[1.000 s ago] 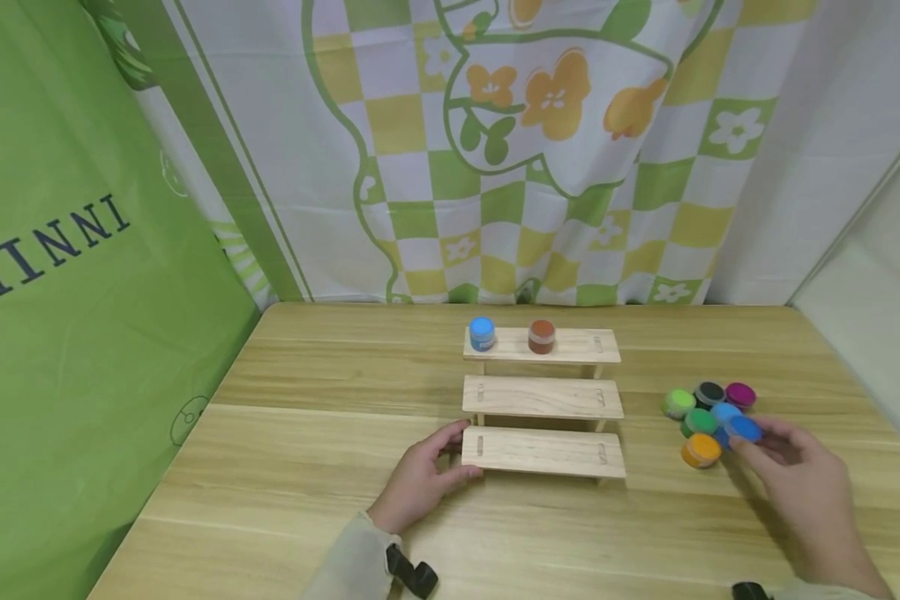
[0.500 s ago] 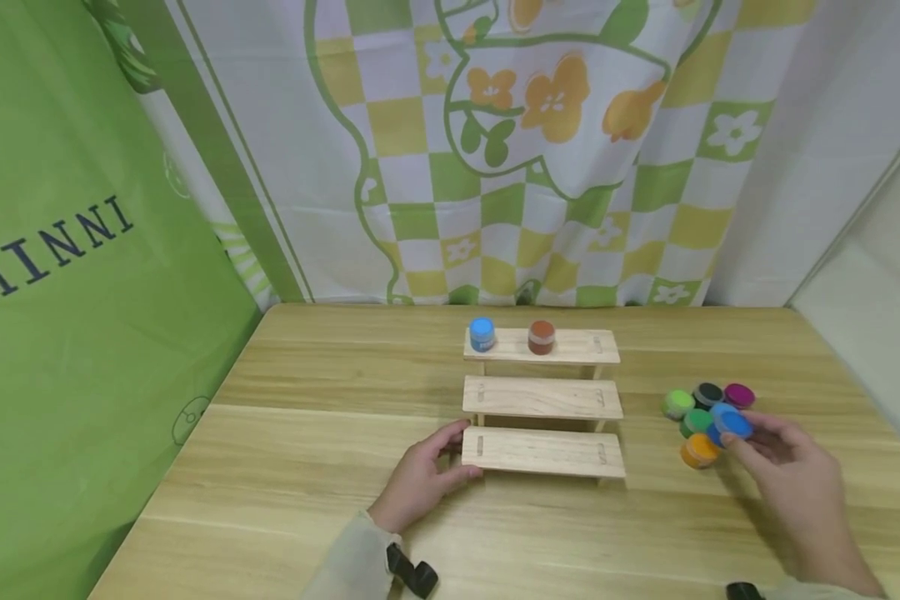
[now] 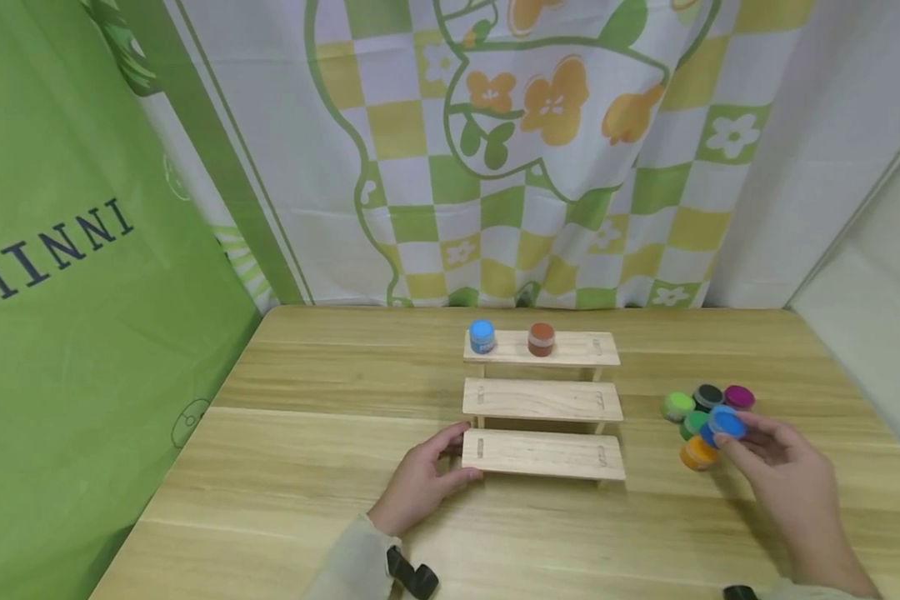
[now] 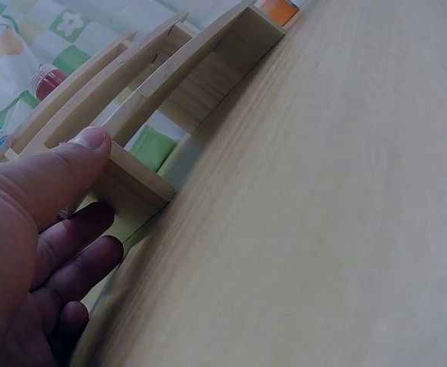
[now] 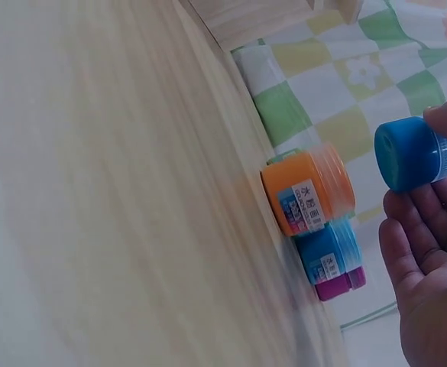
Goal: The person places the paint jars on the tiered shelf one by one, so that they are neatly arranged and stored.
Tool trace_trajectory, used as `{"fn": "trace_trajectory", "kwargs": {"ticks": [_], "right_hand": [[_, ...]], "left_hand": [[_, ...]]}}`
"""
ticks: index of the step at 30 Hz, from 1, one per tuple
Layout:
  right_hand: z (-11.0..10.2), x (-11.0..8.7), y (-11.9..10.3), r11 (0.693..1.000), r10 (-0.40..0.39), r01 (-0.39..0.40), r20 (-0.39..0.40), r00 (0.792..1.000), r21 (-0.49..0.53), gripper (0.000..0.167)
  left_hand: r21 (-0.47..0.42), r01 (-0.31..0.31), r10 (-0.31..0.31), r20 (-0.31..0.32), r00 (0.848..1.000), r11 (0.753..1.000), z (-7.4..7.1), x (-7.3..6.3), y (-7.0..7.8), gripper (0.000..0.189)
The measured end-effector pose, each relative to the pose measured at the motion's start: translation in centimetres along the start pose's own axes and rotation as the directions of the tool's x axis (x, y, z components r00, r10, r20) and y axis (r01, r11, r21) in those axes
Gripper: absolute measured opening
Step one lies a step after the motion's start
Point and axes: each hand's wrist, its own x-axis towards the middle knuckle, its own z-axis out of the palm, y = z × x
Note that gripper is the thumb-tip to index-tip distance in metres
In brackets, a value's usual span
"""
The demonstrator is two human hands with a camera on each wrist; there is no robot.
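My right hand (image 3: pixel 791 483) pinches a dark blue paint jar (image 3: pixel 724 423) between thumb and fingers. In the right wrist view this blue jar (image 5: pixel 410 154) is up off the table, its lid end away from the wood. Below it stand an orange paint jar (image 3: pixel 698 453), a green one (image 3: pixel 694 425) and other colours. My left hand (image 3: pixel 424 479) grips the left end of a three-step wooden display stand (image 3: pixel 543 455), the thumb at the front edge of the lowest step. On the top step sit a light blue paint jar (image 3: pixel 482 336) and a brown one (image 3: pixel 542 339).
Beside the green jar are lime green (image 3: pixel 678 407), black (image 3: pixel 708 396) and magenta (image 3: pixel 739 397) paint jars. A wooden table (image 3: pixel 307 400) lies under everything. A patterned curtain (image 3: pixel 450 183) hangs at the back, and green cloth (image 3: pixel 105 350) covers the left side.
My right hand has raised the dark blue jar slightly and carried it a little to the left, over the other jars. The left hand stays on the stand.
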Motion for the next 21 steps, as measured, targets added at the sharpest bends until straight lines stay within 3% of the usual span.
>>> {"fn": "trace_trajectory", "kwargs": {"ticks": [7,21], "right_hand": [[0.8,0.1,-1.2,0.996,-0.058,0.058,-0.009,0.998,0.060,0.031],[2.6,1.2,-3.0,0.985,-0.160,0.162,0.024,0.987,-0.062,0.043]], "left_hand": [[0.008,-0.012,0.012,0.002,1.000,1.000,0.0,0.0,-0.1,0.073],[0.009,-0.009,0.009,0.000,1.000,1.000,0.0,0.1,-0.1,0.074]]}}
